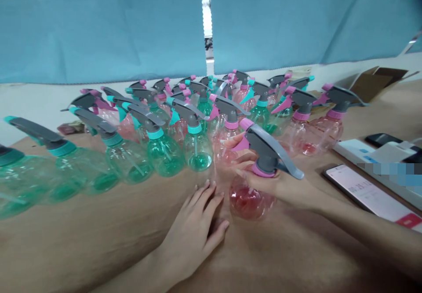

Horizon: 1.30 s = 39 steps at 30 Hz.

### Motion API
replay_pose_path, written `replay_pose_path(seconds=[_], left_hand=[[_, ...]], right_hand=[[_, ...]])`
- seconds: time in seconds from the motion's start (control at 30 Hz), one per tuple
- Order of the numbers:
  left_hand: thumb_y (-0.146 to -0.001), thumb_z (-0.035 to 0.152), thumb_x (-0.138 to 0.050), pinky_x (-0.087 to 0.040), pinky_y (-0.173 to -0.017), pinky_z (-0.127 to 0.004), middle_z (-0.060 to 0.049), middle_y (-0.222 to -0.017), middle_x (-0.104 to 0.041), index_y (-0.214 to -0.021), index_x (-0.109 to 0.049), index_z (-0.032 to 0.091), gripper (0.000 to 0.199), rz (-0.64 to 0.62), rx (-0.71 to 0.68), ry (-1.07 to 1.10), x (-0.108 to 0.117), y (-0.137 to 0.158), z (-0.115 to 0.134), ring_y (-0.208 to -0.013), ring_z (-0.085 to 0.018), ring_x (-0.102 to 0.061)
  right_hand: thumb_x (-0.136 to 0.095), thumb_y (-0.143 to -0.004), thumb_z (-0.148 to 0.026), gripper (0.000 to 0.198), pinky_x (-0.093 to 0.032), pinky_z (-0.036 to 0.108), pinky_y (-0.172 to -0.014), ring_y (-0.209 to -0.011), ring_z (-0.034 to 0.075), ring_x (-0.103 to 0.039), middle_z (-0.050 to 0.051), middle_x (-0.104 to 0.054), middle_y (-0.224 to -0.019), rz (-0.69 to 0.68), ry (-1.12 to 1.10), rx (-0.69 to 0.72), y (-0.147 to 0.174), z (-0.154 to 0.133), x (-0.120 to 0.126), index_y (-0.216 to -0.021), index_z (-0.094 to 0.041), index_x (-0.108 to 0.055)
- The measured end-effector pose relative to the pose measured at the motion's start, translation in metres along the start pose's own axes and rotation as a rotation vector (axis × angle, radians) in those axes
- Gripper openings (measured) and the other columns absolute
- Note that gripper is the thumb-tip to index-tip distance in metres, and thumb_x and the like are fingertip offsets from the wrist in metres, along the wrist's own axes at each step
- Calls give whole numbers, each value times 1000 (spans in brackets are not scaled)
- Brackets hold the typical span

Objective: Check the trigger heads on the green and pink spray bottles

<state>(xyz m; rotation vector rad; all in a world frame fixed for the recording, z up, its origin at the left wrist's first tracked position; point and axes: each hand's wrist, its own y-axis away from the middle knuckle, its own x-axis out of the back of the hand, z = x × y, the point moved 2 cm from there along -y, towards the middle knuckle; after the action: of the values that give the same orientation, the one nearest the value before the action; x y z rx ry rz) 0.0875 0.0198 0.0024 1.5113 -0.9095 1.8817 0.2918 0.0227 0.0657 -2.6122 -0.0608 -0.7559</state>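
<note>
Over your tabletop, front and centre, the pink spray bottle has its long axis near upright, top leaning slightly right; whether its base touches, you can't tell. Your right grip is clamped round it below the collar; your left grip lies palm-down beside it, fingers slightly apart. The body is clear, rounded, pink-tinted; the grey spray head points its pink nozzle left and away.
</note>
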Motion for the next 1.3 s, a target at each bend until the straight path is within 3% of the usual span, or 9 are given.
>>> replay_pose_path(seconds=[0.23,0.4,0.67,0.83,1.07,1.3], left_hand=[[-93,37,-50,-33,-105,-49,-13,-143,-41,-131,-47,14,45,-3,7,5,0,-1,0,-133,-29,-35],[-93,37,-50,-33,-106,-48,-12,-143,-42,-131,-47,16,44,6,11,8,0,0,0,-133,-28,-35],[-92,36,-51,-33,-105,-49,-13,-143,-41,-131,-47,16,44,8,4,13,0,0,0,-132,-29,-36],[-92,37,-50,-34,-105,-49,-12,-144,-41,-132,-46,17,44,6,12,17,1,0,0,-132,-29,-36],[-92,36,-51,-35,-104,-50,-13,-144,-41,-132,-46,15,45,-2,13,19,0,0,0,-132,-30,-36],[-93,36,-50,-33,-106,-48,-14,-143,-41,-131,-47,15,44,-9,17,-1,0,0,0,-133,-29,-35]], right_hand=[[-55,-80,-18,23,-51,25,-70,-73,10,-55,-4,-52,-93,-73,-177,-23,1,2,-1,-96,-29,-43],[-53,-76,-14,37,-51,30,-72,-78,13,-57,-1,-53,-94,-52,-180,36,0,-10,2,-109,-30,-46],[-55,-74,-13,38,-54,33,-70,-73,14,-59,-1,-60,-88,-16,-112,4,0,-10,2,-109,-28,-52],[-54,-78,-17,23,-54,33,-76,-86,18,-63,0,-65,-96,-46,4,-43,2,2,1,-97,-28,-61],[-53,-69,-20,5,-52,30,-56,-58,16,-58,-3,-61,-66,69,150,-145,3,-10,4,-69,-25,-55],[-55,-71,-25,8,-47,30,-49,-49,15,-55,-4,-57,-56,71,162,-120,5,-12,9,-63,-26,-53]])
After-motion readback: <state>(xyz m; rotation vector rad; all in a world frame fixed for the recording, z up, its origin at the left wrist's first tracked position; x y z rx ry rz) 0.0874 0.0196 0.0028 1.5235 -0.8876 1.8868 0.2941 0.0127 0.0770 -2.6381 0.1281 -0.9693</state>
